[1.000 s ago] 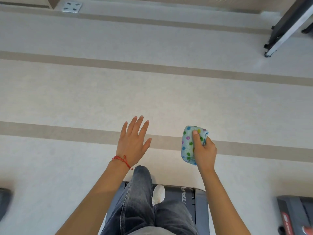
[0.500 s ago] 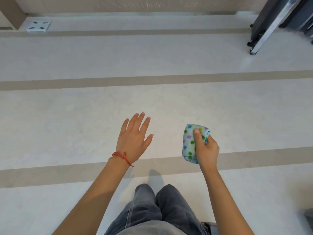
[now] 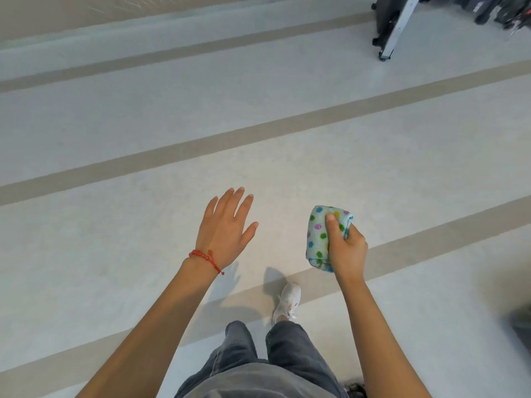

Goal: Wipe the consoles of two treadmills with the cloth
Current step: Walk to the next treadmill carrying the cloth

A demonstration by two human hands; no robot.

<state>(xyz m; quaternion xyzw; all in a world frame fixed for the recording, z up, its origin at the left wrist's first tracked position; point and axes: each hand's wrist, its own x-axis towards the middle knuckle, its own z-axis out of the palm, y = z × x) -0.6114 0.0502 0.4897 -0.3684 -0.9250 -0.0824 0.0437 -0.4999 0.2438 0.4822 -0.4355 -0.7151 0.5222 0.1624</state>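
Your right hand (image 3: 346, 249) is gripping the cloth (image 3: 321, 234), a folded pale-blue wad with coloured dots, held out over the floor (image 3: 115, 133). Your left hand (image 3: 225, 231) is hovering open, fingers spread. Dark equipment (image 3: 388, 21) is standing far off, top right.

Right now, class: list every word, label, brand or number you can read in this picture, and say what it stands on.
None can be read.
cloth: coloured dots only, no text.
dark equipment, far right: no legible label.
floor: plain stripes, no signs.
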